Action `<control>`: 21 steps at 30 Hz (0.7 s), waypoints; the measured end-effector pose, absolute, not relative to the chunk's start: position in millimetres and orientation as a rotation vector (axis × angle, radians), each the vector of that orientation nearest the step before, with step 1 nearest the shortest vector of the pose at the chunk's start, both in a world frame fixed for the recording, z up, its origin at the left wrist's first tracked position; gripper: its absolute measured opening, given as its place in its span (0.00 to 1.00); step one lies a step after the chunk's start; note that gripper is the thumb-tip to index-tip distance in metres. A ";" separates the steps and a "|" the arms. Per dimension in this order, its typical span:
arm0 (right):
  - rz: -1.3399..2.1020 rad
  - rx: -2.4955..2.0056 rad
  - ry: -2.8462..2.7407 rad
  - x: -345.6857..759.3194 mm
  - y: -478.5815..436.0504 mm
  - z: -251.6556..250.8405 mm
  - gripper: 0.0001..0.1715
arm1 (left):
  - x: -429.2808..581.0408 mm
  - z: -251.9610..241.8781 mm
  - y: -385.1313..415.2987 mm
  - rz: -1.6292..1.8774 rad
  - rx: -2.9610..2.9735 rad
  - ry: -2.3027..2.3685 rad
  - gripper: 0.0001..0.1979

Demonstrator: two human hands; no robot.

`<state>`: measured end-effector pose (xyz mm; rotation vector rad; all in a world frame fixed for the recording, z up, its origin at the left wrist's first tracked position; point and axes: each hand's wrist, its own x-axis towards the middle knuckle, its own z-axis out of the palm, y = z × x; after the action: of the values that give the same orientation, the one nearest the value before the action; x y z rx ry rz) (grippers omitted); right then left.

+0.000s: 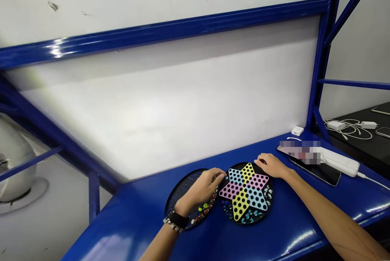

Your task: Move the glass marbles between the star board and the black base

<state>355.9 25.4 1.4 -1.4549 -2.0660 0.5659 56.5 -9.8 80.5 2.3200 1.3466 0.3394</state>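
A round black Chinese checkers board (240, 191) with a star of pink, yellow and light blue points lies on the blue table. Loose marbles (252, 214) in clear, teal and dark blue sit around the star. To its left is a round black lid or tray (176, 196), holding red, yellow and white marbles (210, 205) along its right side. My left hand (204, 186) reaches over this tray, fingers drawn together at the board's left rim; what they hold is hidden. My right hand (270, 165) has its fingers closed at the board's upper right rim.
Right of the board lie two phones (323, 171) and a white power bank (341, 161) with a cable. A small white case (297, 131) stands by the blue frame post. A white panel (183, 106) rises behind the table (137, 216). Chargers (336, 126) rest on a black table at right.
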 end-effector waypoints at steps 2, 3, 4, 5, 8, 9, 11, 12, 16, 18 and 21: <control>0.556 -1.454 -2.066 355.7 25.2 1.7 0.25 | 78.2 77.9 -20.7 0.217 2.423 1.237 0.16; 0.548 -1.455 -2.065 355.6 25.3 1.6 0.25 | 88.9 76.1 -26.8 0.163 2.469 1.192 0.14; 0.540 -1.454 -2.064 355.6 25.4 1.4 0.25 | 99.0 74.3 -33.6 0.123 2.511 1.155 0.13; 0.532 -1.456 -2.063 355.7 25.7 1.1 0.25 | 108.2 72.5 -41.1 0.094 2.548 1.121 0.12; 0.517 -1.455 -2.067 356.0 26.3 0.1 0.24 | 126.9 66.6 -66.7 0.006 2.614 1.101 0.09; 0.515 -1.453 -2.070 356.1 26.3 0.1 0.24 | 128.8 63.9 -74.8 -0.012 2.624 1.131 0.08; 0.520 -1.446 -2.071 356.2 25.8 0.9 0.24 | 124.7 57.2 -87.4 0.022 2.633 1.241 0.09; 0.530 -1.442 -2.070 356.2 25.4 1.8 0.24 | 119.0 53.5 -91.0 0.077 2.631 1.323 0.11; 0.580 -1.437 -2.078 356.0 23.4 5.9 0.23 | 84.9 39.6 -89.5 0.285 2.628 1.521 0.13; 0.595 -1.440 -2.081 356.1 22.9 6.8 0.23 | 71.5 34.7 -85.6 0.292 2.685 1.470 0.11; 0.604 -1.436 -2.068 356.4 23.1 6.1 0.24 | 63.9 28.7 -84.3 0.264 2.752 1.400 0.10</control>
<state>356.4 23.1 6.1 -1.4356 -2.0684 0.6041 63.9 -84.3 28.7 2.7520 1.4000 0.2643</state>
